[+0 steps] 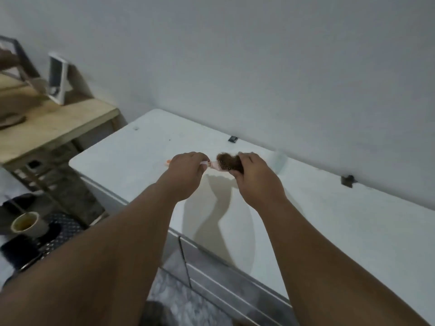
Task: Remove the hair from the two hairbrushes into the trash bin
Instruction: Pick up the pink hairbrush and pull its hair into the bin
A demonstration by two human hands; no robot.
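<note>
Hairbrush (217,166): pale pink, held in the air above the white countertop (329,220), handle toward the person's left, head toward the right; bristle face turned partly up.
Left hand (186,169): fingers wrapped around the brush handle in a closed fist; serves as the anchor.
Right hand (255,175): fingertips pinched on the hair clump at the brush head; how deep the grip goes is hidden by the fingers.
Hair clump (229,162): brown, matted, seated on the bristles and covering most of the head.
Second hairbrush: not identified with certainty; an orange tip (168,162) shows just left of the left hand, possibly part of it.
Trash bin: not in view; position cannot be told.
Step in hand: judged to be peeling the mat off the first brush.
Method advised: keep the handle steady; take the clump low, near the bristle roots; lift along the bristles, away from the pad, not sideways; roll from one edge so that the mat comes off whole.
Risks: a shallow pinch may tear the mat and leave strands; loose tufts may drop on the counter, since no bin shows beneath.
Other items: clear cup (279,161) on the counter beyond the right hand; wooden table (58,123) to the left.
</note>
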